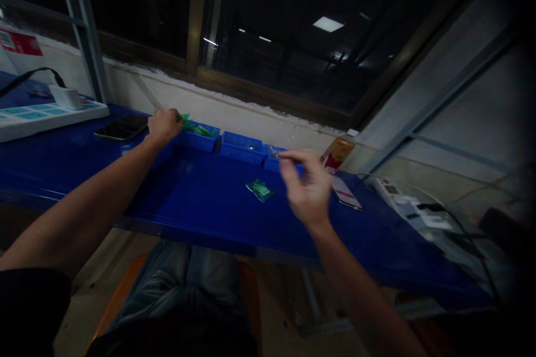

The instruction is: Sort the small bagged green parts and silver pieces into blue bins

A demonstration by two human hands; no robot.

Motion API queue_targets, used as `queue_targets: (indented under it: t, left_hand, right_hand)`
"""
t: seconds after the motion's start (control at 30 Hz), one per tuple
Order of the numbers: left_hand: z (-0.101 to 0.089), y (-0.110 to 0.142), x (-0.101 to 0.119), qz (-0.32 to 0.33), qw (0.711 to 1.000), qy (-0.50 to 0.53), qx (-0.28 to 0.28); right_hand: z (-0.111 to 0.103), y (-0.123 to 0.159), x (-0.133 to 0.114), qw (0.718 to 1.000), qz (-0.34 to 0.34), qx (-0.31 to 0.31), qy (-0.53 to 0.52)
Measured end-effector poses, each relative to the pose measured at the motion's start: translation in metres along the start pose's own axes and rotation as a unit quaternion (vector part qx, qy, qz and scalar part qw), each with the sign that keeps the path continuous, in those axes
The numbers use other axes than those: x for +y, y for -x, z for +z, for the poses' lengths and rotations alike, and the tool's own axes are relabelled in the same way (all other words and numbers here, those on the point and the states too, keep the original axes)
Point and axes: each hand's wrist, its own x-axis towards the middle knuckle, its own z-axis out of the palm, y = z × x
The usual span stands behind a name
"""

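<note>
At the back of the blue table, my left hand [164,124] is closed at the edge of a blue bin [205,143]. A green plastic packet [185,117] sticks up at its fingertips, and more green packets [199,130] lie in that bin. My right hand [307,184] is raised over the table in front of the right-hand blue bin [271,164], thumb and fingers pinched. Whatever they may hold is too blurred to make out. Clear plastic [273,151] shows in that bin. A single green packet [259,190] lies flat on the table left of my right hand.
Between those two stands a middle blue bin [240,148]. A dark phone [123,126] and a white power strip [50,117] lie at left. To the right are a drink bottle [338,152], another phone [347,193] and cables. A window wall borders the table [201,195].
</note>
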Motion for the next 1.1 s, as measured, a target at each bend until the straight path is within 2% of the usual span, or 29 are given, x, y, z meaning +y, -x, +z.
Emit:
queue_targets:
  t: [0.07,0.1,0.13,0.2,0.27,0.33,0.4,0.47,0.53,0.57,0.63,0.73,0.83,0.93,1.1]
  left_hand:
    - [0.002,0.001,0.003,0.011,1.000,-0.008,0.002]
    - [0.003,0.001,0.005,0.023,1.000,-0.015,0.007]
    - [0.005,0.002,0.007,0.032,0.999,-0.023,0.014]
    - [0.008,0.003,0.009,0.037,0.998,-0.034,0.023]
    - [0.011,0.007,0.009,0.018,0.999,-0.031,0.015]
    - [0.011,0.013,0.007,0.001,1.000,-0.014,0.008]
    - [0.009,0.021,0.007,0.005,0.999,0.011,0.043]
    - [0.003,0.032,0.012,0.045,0.992,0.043,0.111]
    - [-0.001,0.042,0.024,0.120,0.979,0.084,0.139]
    - [-0.001,0.046,0.032,0.162,0.972,0.110,0.131]
    - [0.003,0.053,0.050,0.239,0.954,0.169,0.073]
    - [0.016,0.062,0.069,0.288,0.926,0.241,-0.024]
    - [0.027,0.067,0.073,0.319,0.900,0.269,-0.126]
    - [0.028,0.067,0.070,0.291,0.881,0.317,-0.199]
    - [0.020,0.065,0.070,0.191,0.826,0.475,-0.237]
  right_hand:
    - [0.015,0.002,0.016,0.989,0.086,-0.112,0.050]
    - [0.023,0.002,0.023,0.971,0.131,-0.185,0.079]
    - [0.030,0.002,0.030,0.955,0.162,-0.225,0.105]
    - [0.041,-0.001,0.039,0.946,0.161,-0.259,0.107]
    - [0.050,-0.007,0.040,0.953,0.147,-0.256,0.061]
    - [0.061,-0.018,0.036,0.959,0.166,-0.230,0.006]
    - [0.074,-0.029,0.032,0.963,0.197,-0.179,-0.040]
    - [0.088,-0.040,0.029,0.965,0.206,-0.134,-0.091]
    - [0.099,-0.046,0.027,0.964,0.195,-0.111,-0.142]
    - [0.103,-0.048,0.026,0.963,0.186,-0.100,-0.164]
    - [0.107,-0.050,0.024,0.961,0.174,-0.072,-0.202]
    - [0.104,-0.047,0.023,0.956,0.163,-0.023,-0.241]
    - [0.096,-0.043,0.022,0.955,0.150,0.005,-0.255]
    - [0.092,-0.041,0.024,0.951,0.151,0.011,-0.268]
    - [0.093,-0.041,0.028,0.931,0.177,-0.043,-0.316]
